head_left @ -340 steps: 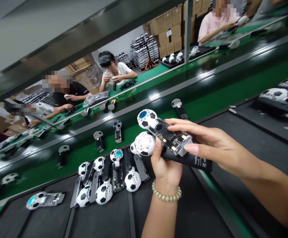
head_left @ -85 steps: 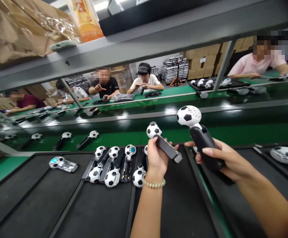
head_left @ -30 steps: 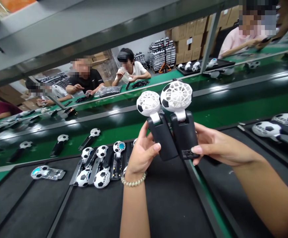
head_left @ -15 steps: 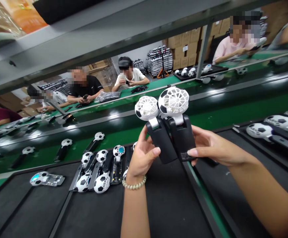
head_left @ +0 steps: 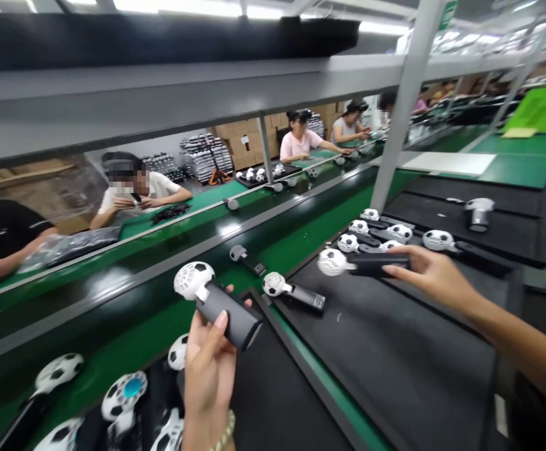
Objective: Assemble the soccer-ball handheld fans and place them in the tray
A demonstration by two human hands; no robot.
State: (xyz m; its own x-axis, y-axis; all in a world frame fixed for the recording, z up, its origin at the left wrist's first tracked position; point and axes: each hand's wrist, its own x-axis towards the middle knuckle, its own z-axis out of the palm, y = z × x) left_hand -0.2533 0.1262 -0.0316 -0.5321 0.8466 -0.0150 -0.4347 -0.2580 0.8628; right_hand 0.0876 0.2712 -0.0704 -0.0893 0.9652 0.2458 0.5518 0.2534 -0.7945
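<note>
My left hand [head_left: 211, 360] is closed around the dark handle of a handheld fan [head_left: 228, 312], whose white head has a black-and-white football pattern. The fan leans, head up and to the left. Over the black tray on the right, my right hand [head_left: 430, 274] grips the handle end of a second handheld fan [head_left: 371, 265], its football head pointing left. Between the two hands another football fan [head_left: 307, 299] lies across the tray's edge. Beyond my right hand several fans [head_left: 348, 242] lie in a row on the same tray.
Several fans, one with a blue centre [head_left: 125, 394], lie at the lower left. A green conveyor belt [head_left: 296, 241] runs diagonally past the trays, carrying a fan [head_left: 249, 260]. A grey post [head_left: 402, 106] and beam stand in front. Co-workers [head_left: 296, 141] sit across the line.
The view has swung right. The two fans, held side by side before, are now apart: my right hand has carried one rightward over the right tray, while the left keeps the other.
</note>
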